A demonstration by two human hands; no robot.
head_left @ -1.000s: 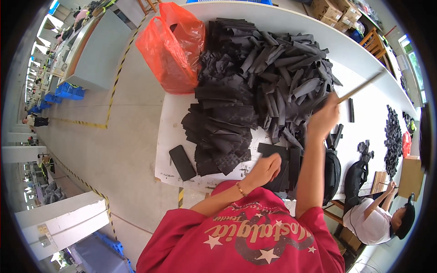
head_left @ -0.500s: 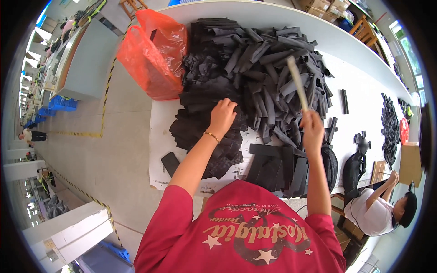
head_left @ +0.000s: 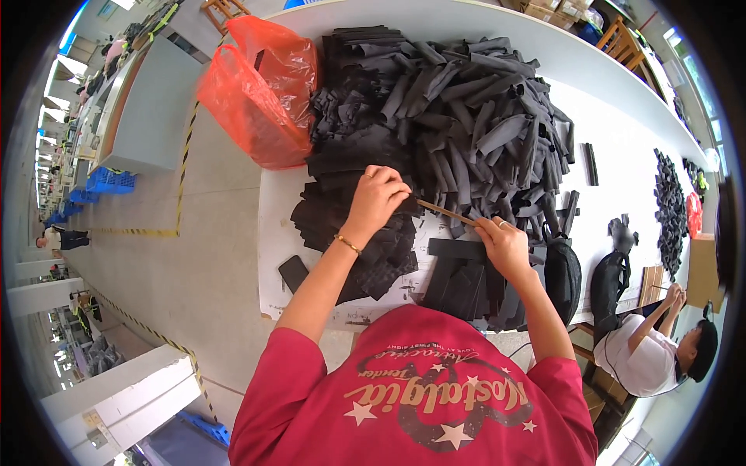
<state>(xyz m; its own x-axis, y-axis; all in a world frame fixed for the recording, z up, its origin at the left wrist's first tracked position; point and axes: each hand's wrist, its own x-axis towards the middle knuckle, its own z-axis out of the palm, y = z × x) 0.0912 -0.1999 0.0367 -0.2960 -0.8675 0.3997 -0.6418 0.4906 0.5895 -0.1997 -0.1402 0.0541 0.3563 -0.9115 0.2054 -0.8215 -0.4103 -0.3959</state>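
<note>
Head view: stick (head_left: pixel 447 212) held slantwise over the desk (head_left: pixel 273 210), both hands at it.
Clock taken from the stick. Right hand (head_left: pixel 505 247) at 4, grip clamped on the stick's near end. Left hand (head_left: pixel 377 200) at 9, above the dark scraps (head_left: pixel 315 213); fingertips together beside the stick's far end, cannot tell whether they pinch anything. Heap of black rolled strips (head_left: pixel 489 116) at 1. Red bag (head_left: pixel 264 93) at 10, upright, beside the scraps. Phone (head_left: pixel 294 273) at 8, lying flat. Black panels (head_left: pixel 458 276) at 6, overlapping. Black pouch (head_left: pixel 562 279) at 4, past the right hand; co-worker (head_left: pixel 641 353) farther out, same hour.
</note>
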